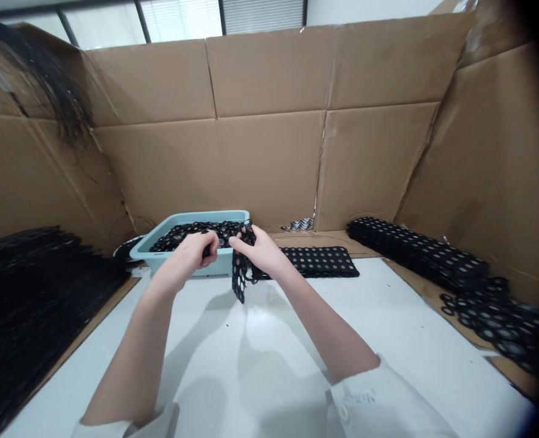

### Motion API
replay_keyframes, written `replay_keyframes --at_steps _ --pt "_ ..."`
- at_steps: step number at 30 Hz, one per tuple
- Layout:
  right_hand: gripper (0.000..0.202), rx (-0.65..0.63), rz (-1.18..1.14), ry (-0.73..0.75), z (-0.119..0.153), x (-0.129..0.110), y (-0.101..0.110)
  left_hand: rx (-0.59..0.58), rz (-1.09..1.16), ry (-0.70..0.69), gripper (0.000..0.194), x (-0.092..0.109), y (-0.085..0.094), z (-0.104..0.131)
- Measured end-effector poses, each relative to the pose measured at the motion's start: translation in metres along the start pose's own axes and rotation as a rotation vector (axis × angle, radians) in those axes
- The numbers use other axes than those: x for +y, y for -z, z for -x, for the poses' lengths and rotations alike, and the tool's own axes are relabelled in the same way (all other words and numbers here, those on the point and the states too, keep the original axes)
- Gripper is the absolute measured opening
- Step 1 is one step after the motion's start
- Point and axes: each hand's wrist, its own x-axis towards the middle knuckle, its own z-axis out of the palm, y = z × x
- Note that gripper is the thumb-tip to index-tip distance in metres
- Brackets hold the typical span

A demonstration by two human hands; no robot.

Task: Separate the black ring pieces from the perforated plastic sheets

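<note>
My right hand (263, 248) is closed on a black perforated strip (239, 274), which hangs down from the fingers in front of the basin. Beside it, my left hand (191, 254) is curled into a fist. A dark bit shows at its fingers, too small to make out. Both hands are raised over the near rim of a light blue basin (224, 260). Inside the basin lie many black perforated pieces (187, 234). Behind my right hand, a flat black panel with rows of pale holes (317, 261) rests on the table, partly hidden by the hand.
The white table (269, 365) is walled by cardboard (269, 164). At right lies a long stack of black perforated panels (415, 246), with loose black ringed pieces (502, 319) nearer me. A big black pile (36, 304) fills the left side. Black strands (55, 79) hang at upper left.
</note>
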Motion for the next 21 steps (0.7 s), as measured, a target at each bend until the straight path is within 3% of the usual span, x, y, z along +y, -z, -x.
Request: replay_keyframes --at_steps 3,10,17,21 --pt "0.03 0.085 0.013 0.015 0.0 0.001 0.001 -0.054 -0.161 0.0 0.033 0.0 -0.008 0.0" --pt "0.03 0.075 -0.059 0.011 0.0 0.0 -0.001 -0.031 -0.371 0.019 0.034 -0.012 -0.016 -0.003" --pt "0.023 -0.059 -0.172 -0.005 0.004 -0.008 0.005 -0.126 -0.133 0.083 0.034 -0.011 -0.016 -0.003" --pt "0.02 -0.082 -0.162 0.019 0.007 -0.014 0.006 -0.075 -0.028 0.126 0.038 -0.011 -0.016 -0.002"
